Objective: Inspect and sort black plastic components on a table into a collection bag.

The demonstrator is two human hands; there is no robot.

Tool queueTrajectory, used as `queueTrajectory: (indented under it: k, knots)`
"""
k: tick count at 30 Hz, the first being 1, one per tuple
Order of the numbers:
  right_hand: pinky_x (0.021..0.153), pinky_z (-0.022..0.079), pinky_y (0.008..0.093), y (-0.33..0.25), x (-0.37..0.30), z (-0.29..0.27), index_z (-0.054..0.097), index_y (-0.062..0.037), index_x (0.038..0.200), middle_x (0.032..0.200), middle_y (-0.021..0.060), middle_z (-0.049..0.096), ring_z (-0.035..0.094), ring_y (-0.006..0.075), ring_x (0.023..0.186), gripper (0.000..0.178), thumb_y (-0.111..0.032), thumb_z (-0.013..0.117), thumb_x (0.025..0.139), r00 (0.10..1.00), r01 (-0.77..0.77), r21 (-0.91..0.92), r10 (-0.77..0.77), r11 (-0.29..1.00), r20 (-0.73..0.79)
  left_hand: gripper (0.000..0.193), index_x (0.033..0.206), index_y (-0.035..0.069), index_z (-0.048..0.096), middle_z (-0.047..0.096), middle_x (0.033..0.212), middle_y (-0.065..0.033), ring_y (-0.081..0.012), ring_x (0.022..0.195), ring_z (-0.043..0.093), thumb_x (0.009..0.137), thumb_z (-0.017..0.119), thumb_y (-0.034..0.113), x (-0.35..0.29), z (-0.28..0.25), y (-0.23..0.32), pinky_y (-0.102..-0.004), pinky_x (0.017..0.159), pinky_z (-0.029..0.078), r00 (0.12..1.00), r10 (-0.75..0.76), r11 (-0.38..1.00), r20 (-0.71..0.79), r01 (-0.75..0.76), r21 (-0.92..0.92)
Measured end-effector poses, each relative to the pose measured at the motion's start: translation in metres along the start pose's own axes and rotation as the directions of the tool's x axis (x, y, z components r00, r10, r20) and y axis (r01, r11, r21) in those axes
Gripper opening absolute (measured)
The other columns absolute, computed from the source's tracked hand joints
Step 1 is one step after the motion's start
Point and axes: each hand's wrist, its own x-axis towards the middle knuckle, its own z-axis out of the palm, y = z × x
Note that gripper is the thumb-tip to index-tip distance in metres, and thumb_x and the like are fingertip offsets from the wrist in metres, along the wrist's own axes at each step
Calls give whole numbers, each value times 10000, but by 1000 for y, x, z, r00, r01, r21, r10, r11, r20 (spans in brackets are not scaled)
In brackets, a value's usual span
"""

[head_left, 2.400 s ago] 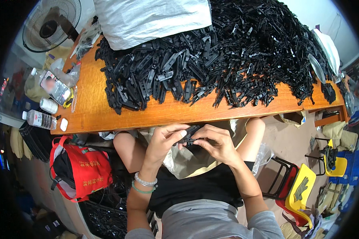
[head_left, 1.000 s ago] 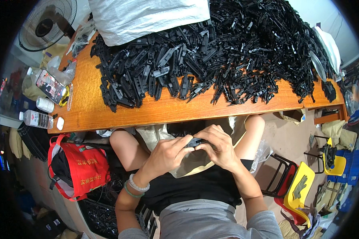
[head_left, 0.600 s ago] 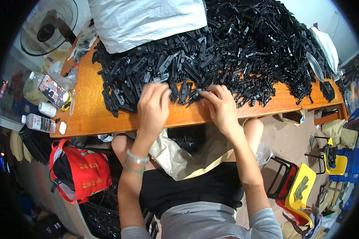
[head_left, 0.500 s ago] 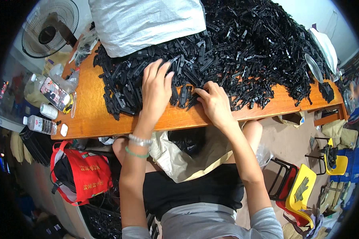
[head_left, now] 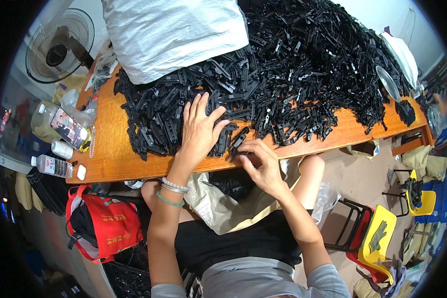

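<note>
A big heap of small, narrow black plastic parts (head_left: 303, 74) covers much of the wooden table. My left hand (head_left: 199, 130) lies palm down on the larger black parts at the heap's near left edge, its fingers spread and the thumb held apart. By its thumb, a few black clip-like pieces (head_left: 223, 141) rest close to the table's front edge. My right hand (head_left: 263, 164) is curled at that edge, thumb and fingers closed around a slim black plastic part (head_left: 240, 138). Its fingers partly cover what they hold. An open woven sack (head_left: 208, 201) with dark contents sits on my lap below.
A white woven sack (head_left: 176, 39) lies over the heap's left side. At the left end stand a propped phone (head_left: 68, 128), a plastic bottle (head_left: 52, 166) and a fan (head_left: 59, 44). A red bag (head_left: 107, 223) is beside my left leg; yellow chairs (head_left: 377, 243) stand at right.
My right hand has drawn back toward the table's front edge and closed on a black part. My left hand has shifted slightly nearer, its fingers still spread. The view has tilted a little.
</note>
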Motion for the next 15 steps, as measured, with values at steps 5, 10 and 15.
queueTrajectory:
  k: [5,10,15]
  knots:
    - [764,486,294,6,-4,2,628,10,960,935,114,616,618,237,854,187,44,649,777,996,-94,39,93,995,13,399,1144,70,588,446,1325,-205,-366,1265,397,749,639,90,15,1,17,-527,1061,277,944,331,920,-5,-322,223]
    - [705,485,296,10,-4,5,613,19,992,903,120,595,609,238,798,175,22,629,818,999,-38,15,38,999,18,348,1057,1,600,608,1071,-174,-306,1058,569,709,593,21,26,12,12,-393,911,453,899,429,883,88,-438,169]
    - [697,482,267,13,-5,-2,640,35,983,889,110,611,614,188,773,156,27,624,828,998,-53,128,56,990,-18,275,1117,-24,581,624,882,-170,-302,717,612,843,595,-2,18,-11,32,-357,656,512,934,-34,929,-357,-102,-356]
